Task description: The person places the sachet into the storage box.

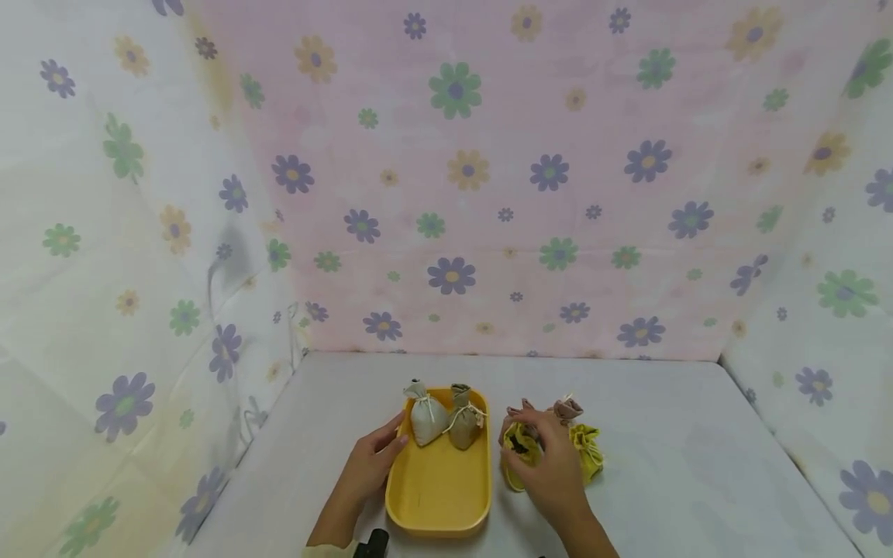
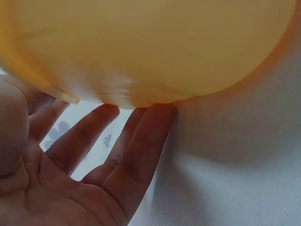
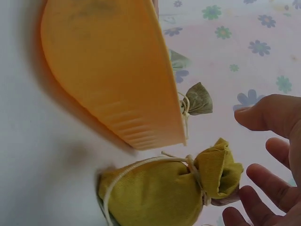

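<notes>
Yellow tray (image 1: 438, 496) sits on the white worktop (image 1: 670, 480), two tied pouches already standing at its far end: white pouch (image 1: 427, 418) and tan pouch (image 1: 463, 422). Left hand (image 1: 370, 465) lies against the tray's left side, fingers straight and relaxed, holding nothing. Right hand (image 1: 547, 465) reaches over the pouches just right of the tray, fingers spread and loosely curved around the neck of a yellow-green pouch (image 3: 160, 193), not clearly closed on it. Second yellow-green pouch (image 1: 587, 451) and a pinkish pouch (image 1: 567, 408) beside it, outside the tray. Looks like two in, about three left
</notes>
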A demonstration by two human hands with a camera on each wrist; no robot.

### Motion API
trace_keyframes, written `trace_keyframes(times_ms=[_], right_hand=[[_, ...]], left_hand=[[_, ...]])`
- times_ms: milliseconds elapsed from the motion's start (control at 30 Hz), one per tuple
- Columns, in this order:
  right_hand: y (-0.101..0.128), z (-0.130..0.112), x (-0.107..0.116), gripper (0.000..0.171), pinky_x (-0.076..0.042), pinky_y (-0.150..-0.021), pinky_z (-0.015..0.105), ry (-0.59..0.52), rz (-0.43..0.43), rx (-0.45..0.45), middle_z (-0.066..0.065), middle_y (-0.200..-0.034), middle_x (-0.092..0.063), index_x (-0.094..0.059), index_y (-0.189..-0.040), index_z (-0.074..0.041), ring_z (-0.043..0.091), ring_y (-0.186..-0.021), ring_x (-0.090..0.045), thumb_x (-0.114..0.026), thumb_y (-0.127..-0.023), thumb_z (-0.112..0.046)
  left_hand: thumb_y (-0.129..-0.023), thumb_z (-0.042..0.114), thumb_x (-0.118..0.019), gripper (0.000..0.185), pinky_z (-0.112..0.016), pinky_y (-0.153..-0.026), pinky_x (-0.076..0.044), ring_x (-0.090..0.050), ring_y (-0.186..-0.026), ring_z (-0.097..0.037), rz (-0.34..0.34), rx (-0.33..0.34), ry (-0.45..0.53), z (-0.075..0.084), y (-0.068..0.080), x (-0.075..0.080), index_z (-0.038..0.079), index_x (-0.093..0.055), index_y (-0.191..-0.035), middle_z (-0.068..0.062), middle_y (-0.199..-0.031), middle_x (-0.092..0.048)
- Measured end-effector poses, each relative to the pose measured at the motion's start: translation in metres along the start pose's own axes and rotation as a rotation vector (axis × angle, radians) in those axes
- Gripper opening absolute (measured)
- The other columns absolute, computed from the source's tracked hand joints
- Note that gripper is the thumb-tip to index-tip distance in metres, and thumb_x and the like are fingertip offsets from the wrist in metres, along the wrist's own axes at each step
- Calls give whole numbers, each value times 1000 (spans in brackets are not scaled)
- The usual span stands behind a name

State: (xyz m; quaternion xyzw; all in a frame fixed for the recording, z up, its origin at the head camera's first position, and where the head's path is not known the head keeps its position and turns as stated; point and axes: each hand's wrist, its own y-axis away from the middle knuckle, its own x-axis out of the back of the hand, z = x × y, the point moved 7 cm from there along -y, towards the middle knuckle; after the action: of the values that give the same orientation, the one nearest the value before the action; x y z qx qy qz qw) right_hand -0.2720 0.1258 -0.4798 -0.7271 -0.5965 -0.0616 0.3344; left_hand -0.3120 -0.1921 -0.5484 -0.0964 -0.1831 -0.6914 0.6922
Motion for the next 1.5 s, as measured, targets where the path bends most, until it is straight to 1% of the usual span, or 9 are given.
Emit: trace_keyframes(times_ms=[133, 233, 333, 600, 933, 1100, 1233, 1400, 1500], right_hand=[[7, 4, -2, 52, -50, -112, 46, 39, 13, -45, -6, -131, -64, -69, -122, -18, 18, -132, -56, -93, -76, -24], [11, 6, -3, 56, -54, -107, 42, 35, -3, -66, -6, -132, -62, -68, -124, -18, 16, -128, -57, -94, -75, -23], [13, 7, -5, 62, -57, -103, 39, 5, -19, -67, -5, -133, -60, -66, -128, -17, 15, -127, -59, -95, -74, -16], [12, 12, -10, 68, -56, -105, 40, 64, -34, -76, -4, -128, -65, -62, -130, -16, 17, -125, -62, -92, -69, -6], [16, 30, -17, 76, -58, -99, 38, 82, -38, -154, 3, -134, -68, -56, -144, -16, 19, -121, -66, -84, -75, 1], [18, 30, -18, 72, -61, -92, 36, 79, -31, -122, 1, -128, -69, -60, -143, -17, 16, -113, -67, -81, -77, 3], [19, 31, -17, 64, -61, -86, 30, 79, -20, -114, -3, -114, -69, -65, -138, -15, 11, -102, -66, -81, -79, 2], [21, 32, -16, 45, -61, -82, 26, 73, -2, -114, -6, -108, -68, -73, -122, -16, 9, -98, -66, -85, -80, -2], [22, 31, -14, 37, -61, -82, 25, 54, 16, -118, -7, -109, -69, -74, -114, -17, 8, -97, -67, -86, -82, -5]], left_hand=[[-101, 41, -66, 49, -60, -117, -40, -50, -143, -38, 4, 4, -9, -4, 0, -1, 37, -56, -149, -11, -157, -51], [-101, 40, -66, 49, -59, -116, -41, -51, -142, -37, 3, 5, -11, -7, 2, -1, 36, -56, -149, -11, -157, -51], [-101, 39, -66, 49, -58, -116, -42, -51, -143, -37, 9, 7, 2, -8, 3, 1, 37, -56, -149, -12, -156, -52], [-102, 39, -66, 49, -59, -115, -43, -51, -142, -38, 16, -17, -16, -4, -1, 0, 35, -56, -149, -13, -155, -53], [-102, 38, -66, 48, -59, -116, -42, -50, -143, -38, 3, -4, 1, -2, -1, -2, 36, -56, -149, -13, -156, -52], [-101, 41, -67, 48, -60, -116, -41, -50, -143, -37, 8, 22, -8, -6, -3, 1, 40, -57, -148, -12, -156, -52], [-101, 40, -67, 48, -59, -115, -43, -51, -143, -38, 6, 4, -5, -5, -5, 0, 39, -57, -148, -13, -156, -53], [-100, 41, -67, 48, -58, -115, -43, -51, -143, -37, 3, 12, -7, -5, -3, 1, 39, -57, -148, -12, -156, -53], [-100, 41, -67, 49, -58, -115, -44, -51, -142, -38, 4, -4, -8, -3, -3, 1, 37, -57, -148, -12, -155, -53]])
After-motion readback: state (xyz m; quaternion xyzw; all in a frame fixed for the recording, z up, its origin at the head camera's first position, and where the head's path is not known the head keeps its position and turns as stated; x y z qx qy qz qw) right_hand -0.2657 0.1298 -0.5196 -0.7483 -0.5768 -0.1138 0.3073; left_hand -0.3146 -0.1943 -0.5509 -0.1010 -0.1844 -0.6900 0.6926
